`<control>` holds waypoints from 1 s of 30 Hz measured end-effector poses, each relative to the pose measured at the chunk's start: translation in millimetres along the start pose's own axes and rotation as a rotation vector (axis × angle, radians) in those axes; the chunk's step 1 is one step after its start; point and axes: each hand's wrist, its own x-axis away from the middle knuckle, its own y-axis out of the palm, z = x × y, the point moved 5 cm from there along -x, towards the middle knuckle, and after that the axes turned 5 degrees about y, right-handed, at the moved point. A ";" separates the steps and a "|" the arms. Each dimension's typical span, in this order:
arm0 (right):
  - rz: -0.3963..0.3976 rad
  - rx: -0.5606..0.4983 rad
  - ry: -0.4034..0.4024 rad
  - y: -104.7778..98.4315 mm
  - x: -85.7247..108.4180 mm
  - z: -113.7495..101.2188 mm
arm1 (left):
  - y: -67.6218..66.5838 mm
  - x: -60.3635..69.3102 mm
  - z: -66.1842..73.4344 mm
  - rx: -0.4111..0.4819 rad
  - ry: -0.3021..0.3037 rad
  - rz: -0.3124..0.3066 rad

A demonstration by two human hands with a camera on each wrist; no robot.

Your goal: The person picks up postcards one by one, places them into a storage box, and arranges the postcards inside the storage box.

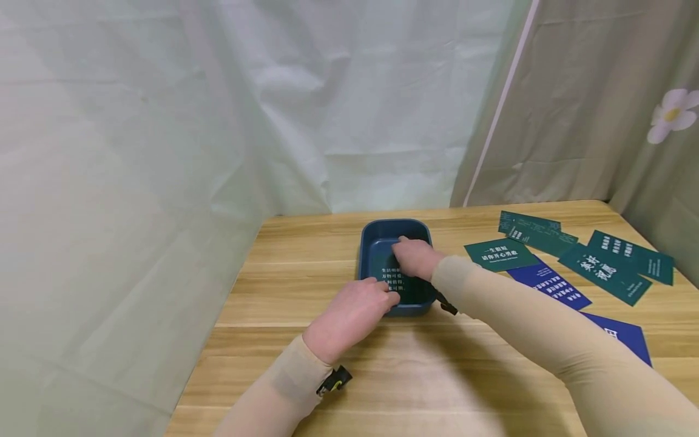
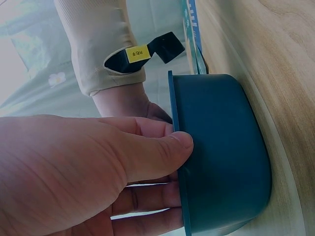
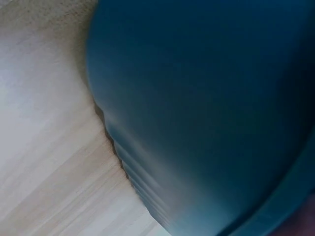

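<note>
A dark blue plastic tub (image 1: 367,243) sits on the wooden table (image 1: 295,267). My left hand (image 1: 355,312) grips its near left rim; in the left wrist view the thumb lies on the outer wall and the fingers pass behind the rim. Inside the tub lies a dark green card (image 1: 382,267) with white characters. My right hand (image 1: 417,258) reaches over the tub's right side into it, above the card. Its fingertips are hidden, so whether it holds the card is unclear. The right wrist view is filled mostly by the tub's outer wall (image 3: 197,98).
On the right of the table lie several overlapping cards: a green card (image 1: 499,254), another green card (image 1: 606,273), a blue card (image 1: 551,285) and a second blue card (image 1: 628,337), partly covered by the right sleeve. A pale curtain (image 1: 371,121) hangs behind the table.
</note>
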 end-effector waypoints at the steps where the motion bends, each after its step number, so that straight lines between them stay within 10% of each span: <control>1: 0.004 0.005 -0.008 -0.6 0.5 -1.0 | 0.0 -0.2 -0.1 0.000 0.000 0.002; 30: -0.062 -0.039 0.004 -1.8 -5.1 3.9 | 1.6 -1.0 0.2 0.005 -0.007 -0.034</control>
